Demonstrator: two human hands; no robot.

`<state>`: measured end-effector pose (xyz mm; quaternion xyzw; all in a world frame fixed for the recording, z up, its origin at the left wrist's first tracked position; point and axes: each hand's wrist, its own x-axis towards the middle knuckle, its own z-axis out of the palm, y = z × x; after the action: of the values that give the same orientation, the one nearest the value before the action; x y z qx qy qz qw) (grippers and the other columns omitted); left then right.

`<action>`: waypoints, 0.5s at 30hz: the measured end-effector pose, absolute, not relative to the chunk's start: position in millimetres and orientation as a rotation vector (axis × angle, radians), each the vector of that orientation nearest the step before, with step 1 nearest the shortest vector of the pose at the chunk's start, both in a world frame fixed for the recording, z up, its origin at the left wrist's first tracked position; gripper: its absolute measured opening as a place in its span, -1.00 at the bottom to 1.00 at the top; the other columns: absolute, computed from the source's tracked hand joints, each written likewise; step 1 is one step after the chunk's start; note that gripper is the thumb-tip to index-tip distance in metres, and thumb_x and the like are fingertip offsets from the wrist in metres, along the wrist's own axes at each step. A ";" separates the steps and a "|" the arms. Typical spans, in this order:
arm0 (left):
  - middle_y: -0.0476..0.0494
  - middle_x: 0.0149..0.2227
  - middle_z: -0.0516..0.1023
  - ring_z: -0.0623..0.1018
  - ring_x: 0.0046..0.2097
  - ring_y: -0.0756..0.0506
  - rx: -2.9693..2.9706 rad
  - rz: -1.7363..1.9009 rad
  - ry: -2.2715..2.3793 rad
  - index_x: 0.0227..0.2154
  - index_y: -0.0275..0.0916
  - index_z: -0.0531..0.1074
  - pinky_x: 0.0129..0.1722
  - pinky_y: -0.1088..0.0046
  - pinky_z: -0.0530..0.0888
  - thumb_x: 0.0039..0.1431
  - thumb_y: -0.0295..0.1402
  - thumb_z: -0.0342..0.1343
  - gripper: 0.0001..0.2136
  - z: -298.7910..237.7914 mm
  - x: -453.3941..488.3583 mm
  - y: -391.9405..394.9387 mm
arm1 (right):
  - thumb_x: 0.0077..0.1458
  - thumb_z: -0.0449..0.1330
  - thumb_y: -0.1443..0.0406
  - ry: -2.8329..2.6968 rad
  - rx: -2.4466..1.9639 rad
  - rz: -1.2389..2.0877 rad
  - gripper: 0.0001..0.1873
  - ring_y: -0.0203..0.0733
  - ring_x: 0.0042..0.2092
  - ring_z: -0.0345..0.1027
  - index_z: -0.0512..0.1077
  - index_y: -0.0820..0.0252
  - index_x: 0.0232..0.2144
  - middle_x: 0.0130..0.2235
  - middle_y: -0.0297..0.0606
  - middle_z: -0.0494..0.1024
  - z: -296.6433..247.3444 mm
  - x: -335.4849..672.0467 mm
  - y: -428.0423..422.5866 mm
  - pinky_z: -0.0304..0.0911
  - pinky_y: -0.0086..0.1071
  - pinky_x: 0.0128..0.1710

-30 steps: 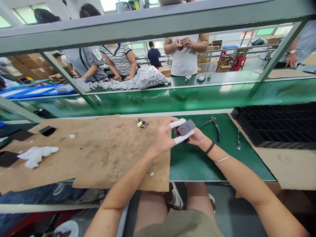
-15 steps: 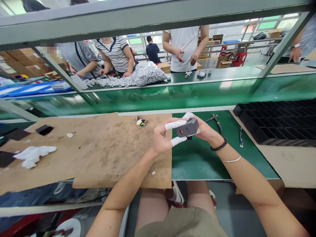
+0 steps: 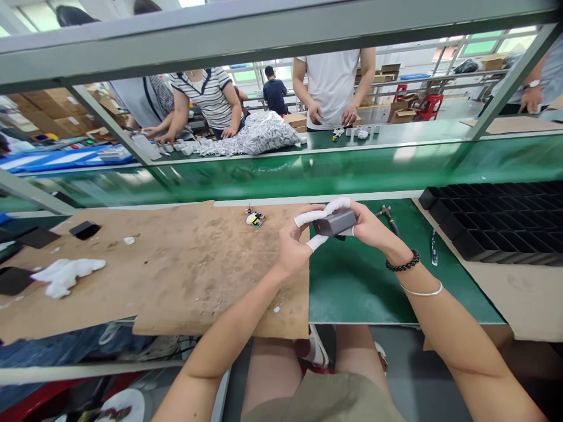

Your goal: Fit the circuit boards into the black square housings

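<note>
A dark grey charger (image 3: 338,222) with a boxy body is held up between both hands, above the bench. My left hand (image 3: 297,241) grips its left end, with white finger cots on the fingers and thumb. My right hand (image 3: 366,225), also with white finger cots, is closed round the right end. Fingers now hide most of the end face. On the brown paper to the left lies a small circuit board (image 3: 255,219) with yellow and white parts. Cutting pliers (image 3: 389,219) lie just behind my right hand.
Rows of black cases (image 3: 497,223) stand at the right. A craft knife (image 3: 434,247) lies on the green mat (image 3: 360,293). Brown paper (image 3: 197,264) covers the left, bearing white cloth (image 3: 68,275) and black pieces. Beyond a green barrier (image 3: 281,176), several people work beside a silvery heap (image 3: 268,133).
The charger has turned in my hands, so the orange port on its end face no longer shows. My left fingers have shifted over that end. The view has moved slightly.
</note>
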<state>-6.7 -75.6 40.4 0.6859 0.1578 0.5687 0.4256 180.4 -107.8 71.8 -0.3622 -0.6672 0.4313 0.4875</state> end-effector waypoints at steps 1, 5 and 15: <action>-0.24 0.02 0.63 0.61 0.07 -0.17 1.672 1.417 0.482 -0.14 -0.22 0.59 0.10 0.24 0.56 -0.03 -0.35 0.42 -0.66 36.9 -5.0 -72.3 | -0.12 0.17 0.48 -1.666 -0.938 0.958 -0.58 -0.19 -0.28 0.35 0.46 0.10 -0.16 -0.19 -0.30 0.54 72.2 179.9 -107.9 0.31 -0.32 -0.27; -0.21 -0.11 0.68 0.65 -0.04 -0.21 1.434 1.176 0.684 -0.16 -0.27 0.57 0.10 0.10 0.56 -0.26 -0.28 0.50 -0.49 24.3 -3.5 -49.1 | -0.12 0.08 0.52 -1.834 -1.127 0.638 -0.49 -0.06 -0.12 0.39 0.46 0.11 -0.09 -0.11 -0.22 0.56 69.1 179.3 -105.8 0.31 -0.14 -0.02; -0.34 -0.20 0.69 0.68 -0.09 -0.26 1.237 0.610 0.702 -0.34 -0.27 0.55 0.06 0.11 0.57 -0.02 -0.04 0.33 -0.63 7.9 -6.1 -19.8 | -0.07 0.43 0.18 -1.610 -1.187 0.950 -0.29 -0.15 -0.12 0.47 0.37 0.03 0.15 0.19 -0.15 0.43 51.4 186.9 -94.1 0.43 -0.17 -0.03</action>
<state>-6.1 -19.8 7.9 0.5586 0.3169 0.2754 0.7153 186.9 -94.1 51.4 -0.4793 -0.6503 0.3838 0.4473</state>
